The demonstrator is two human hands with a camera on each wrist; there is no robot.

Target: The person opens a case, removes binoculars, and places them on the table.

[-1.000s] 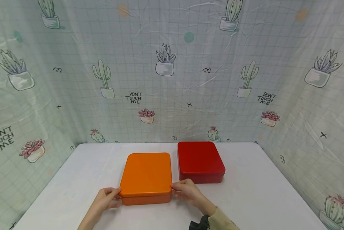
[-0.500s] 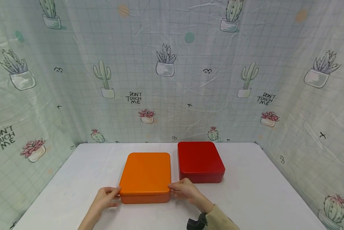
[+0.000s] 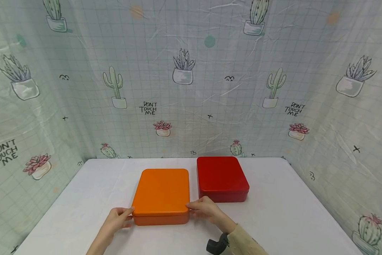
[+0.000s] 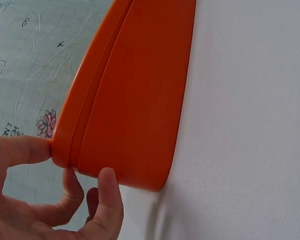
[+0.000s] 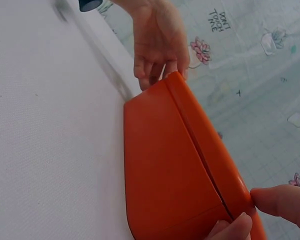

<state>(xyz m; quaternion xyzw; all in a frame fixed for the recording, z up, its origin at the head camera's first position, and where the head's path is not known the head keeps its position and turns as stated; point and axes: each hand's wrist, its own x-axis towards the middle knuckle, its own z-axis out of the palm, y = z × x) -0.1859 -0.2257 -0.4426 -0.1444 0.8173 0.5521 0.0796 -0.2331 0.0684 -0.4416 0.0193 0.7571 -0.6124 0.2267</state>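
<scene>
An orange square box [image 3: 161, 191] with a fitted lid [image 5: 210, 142] sits flat on the white table, its seam showing along the near side. At the near left corner my left hand [image 3: 115, 221] pinches the lid rim, with the thumb on the lid and curled fingers against the corner below it. On the opposite corner, my right hand [image 3: 208, 211] holds the lid edge between thumb and fingers. The right wrist view shows a thin dark line between lid and body. Whatever is inside the box is hidden.
A red box [image 3: 223, 179] with its lid on stands behind and to the right of the orange box, a small gap between them. A cactus-print curtain [image 3: 191, 88] surrounds the white table [image 3: 274, 212] at the back and both sides.
The orange box has shifted very slightly left and back. My right hand has slid a little left, its thumb now over the lid's edge. The left hand stays almost still.
</scene>
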